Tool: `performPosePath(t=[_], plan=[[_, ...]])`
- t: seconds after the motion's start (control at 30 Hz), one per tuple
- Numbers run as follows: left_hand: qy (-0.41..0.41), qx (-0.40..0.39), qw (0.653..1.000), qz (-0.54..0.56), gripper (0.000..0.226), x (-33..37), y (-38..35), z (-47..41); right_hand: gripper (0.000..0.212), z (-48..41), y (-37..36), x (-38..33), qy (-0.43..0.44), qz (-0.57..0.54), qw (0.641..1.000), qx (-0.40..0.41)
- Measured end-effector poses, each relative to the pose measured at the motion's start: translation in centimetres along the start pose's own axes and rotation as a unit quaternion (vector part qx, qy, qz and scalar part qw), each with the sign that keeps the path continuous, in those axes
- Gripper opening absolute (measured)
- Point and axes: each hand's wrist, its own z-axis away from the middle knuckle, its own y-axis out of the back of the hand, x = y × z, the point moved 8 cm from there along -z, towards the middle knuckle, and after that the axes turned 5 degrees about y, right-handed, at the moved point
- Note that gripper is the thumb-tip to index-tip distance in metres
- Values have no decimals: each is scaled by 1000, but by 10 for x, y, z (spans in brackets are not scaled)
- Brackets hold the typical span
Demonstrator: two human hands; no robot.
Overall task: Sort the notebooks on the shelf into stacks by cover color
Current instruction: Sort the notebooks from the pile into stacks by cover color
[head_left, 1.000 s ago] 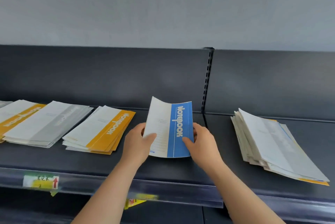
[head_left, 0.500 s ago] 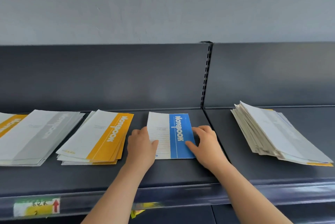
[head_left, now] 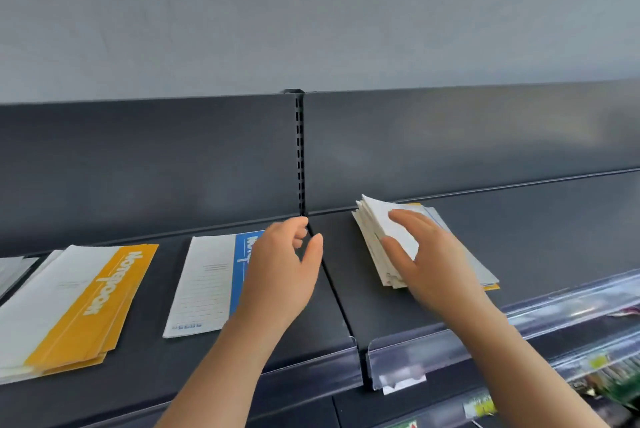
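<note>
My right hand [head_left: 433, 254], spread and empty, hovers over the unsorted pile [head_left: 379, 218] by the shelf's [head_left: 554, 219] back edge. My left hand [head_left: 280, 275], loose and empty, hangs over the blue notebook [head_left: 204, 282]. Likely light, floppy covers, best pinched at a corner.

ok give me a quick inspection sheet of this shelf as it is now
surface: dark grey metal shelf, two bays split by a slotted upright
job's things: stack of yellow-and-white notebooks left; single blue-and-white notebook flat in the middle; unsorted pile of mixed notebooks right
clutter: nothing seen
hands: left hand loosely curled, empty, over the blue-and-white notebook's right side; right hand spread open over the unsorted pile
cables: nothing seen
surroundings: plain grey wall behind; clear plastic price rail along the front edge
</note>
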Motion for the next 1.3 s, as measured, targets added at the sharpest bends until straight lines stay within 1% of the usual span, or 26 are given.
performPosePath(t=[0.07,0.13,0.2,0.23,0.27,0.3,0.37,0.43,0.5,0.6,0.63,0.7,0.83,1.0,1.13,1.23,1.3], plan=[[8,-33,999,9,34,13,-25,1,37,-1,15,33,-40,11,999,-9],[22,-66,997,21,35,22,-51,3,32,0,15,73,-92,44,993,-52],[57,-105,992,39,33,28,-77,5,17,3,8,105,-111,76,987,-91],[75,-125,988,54,28,29,-90,5,15,4,4,115,-105,83,986,-102],[98,-144,982,74,21,29,-102,4,19,6,-2,120,-90,83,986,-111],[120,-159,975,101,16,29,-112,4,22,8,-8,121,-60,76,988,-116],[152,-170,965,132,16,31,-124,3,21,13,-15,110,16,57,992,-114],[159,-152,968,122,9,31,-126,1,23,17,-20,101,62,29,991,-116],[168,-142,968,123,4,28,-124,1,22,17,-18,101,66,4,991,-115],[180,-136,966,129,8,25,-121,4,22,9,-8,118,30,-21,994,-101],[181,-128,966,133,10,25,-119,6,24,6,-5,126,10,-21,996,-90],[180,-110,968,137,10,26,-117,7,24,5,-4,137,-12,-9,995,-97],[189,-94,969,129,11,27,-116,11,23,8,-9,135,17,9,995,-102],[223,-94,960,143,13,22,-114,16,22,9,-11,132,21,-29,994,-104],[243,-93,950,173,21,22,-110,23,19,7,-5,131,-21,-77,991,-106],[248,-72,945,198,20,23,-104,27,15,5,-5,119,-30,-102,986,-127],[246,-50,946,205,18,21,-96,30,20,2,-3,109,-36,-125,984,-119]])
